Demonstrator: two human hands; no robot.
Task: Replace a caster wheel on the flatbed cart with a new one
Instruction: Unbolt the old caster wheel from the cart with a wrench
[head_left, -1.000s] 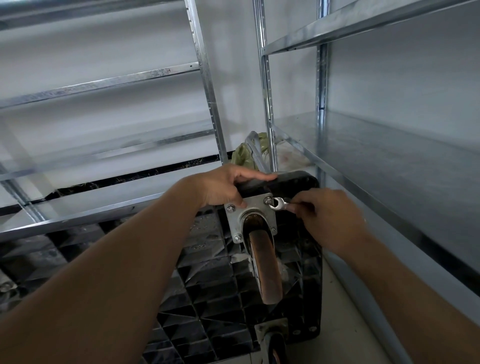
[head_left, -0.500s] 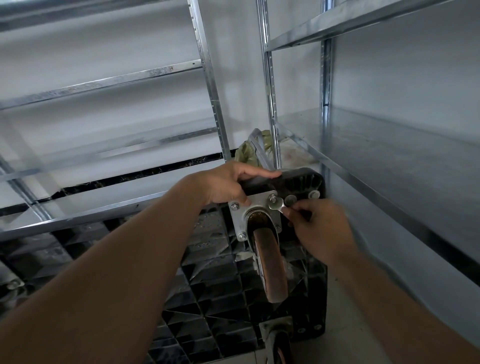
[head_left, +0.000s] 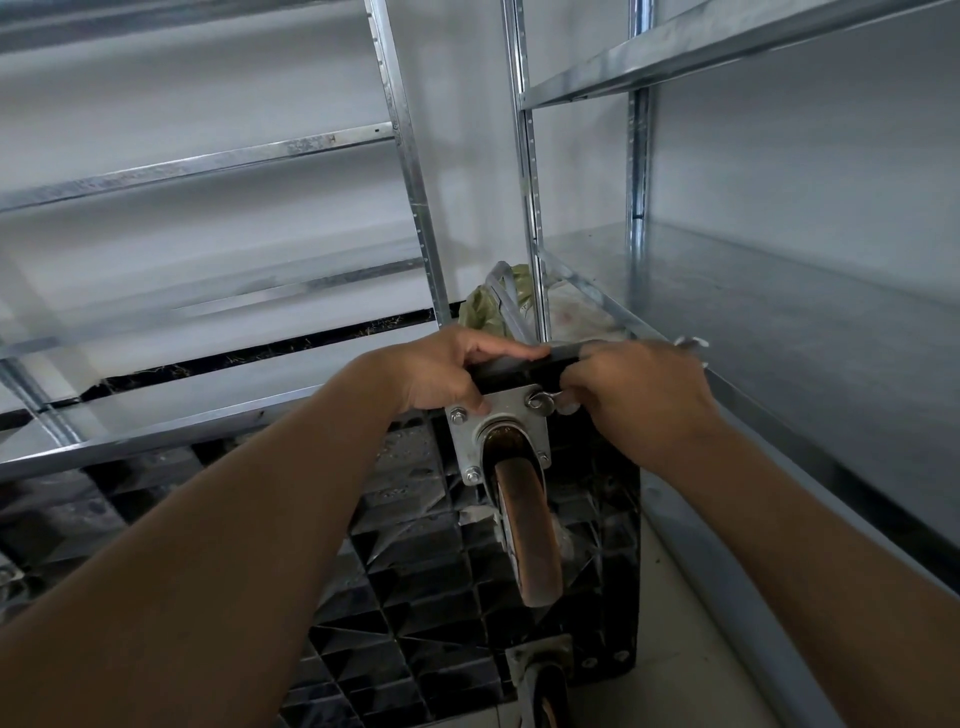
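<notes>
Cart (head_left: 441, 587) stands tipped on its edge between the shelving units, ribbed black underside facing the viewer, which exposes the caster mounting plate (head_left: 498, 415) and its bolts. Left hand (head_left: 441, 374) curls over the top edge of the deck beside the plate, thumb near the upper left bolt (head_left: 458, 414), evidently to steady the cart against turning force. Right hand (head_left: 639, 400) grips a small wrench (head_left: 545, 401) whose head sits on the upper right bolt; its far end shows past the knuckles. The worn brown caster wheel (head_left: 527, 530) remains attached, all visible bolts in place, so removal appears to be at an early stage. A second caster (head_left: 543, 686) sits lower on the same edge. Swing room is tight: the steel shelf (head_left: 779, 338) on the right lies just beside the right hand, likely limiting each wrench stroke to a short arc. Space to the left of the plate is freer.
</notes>
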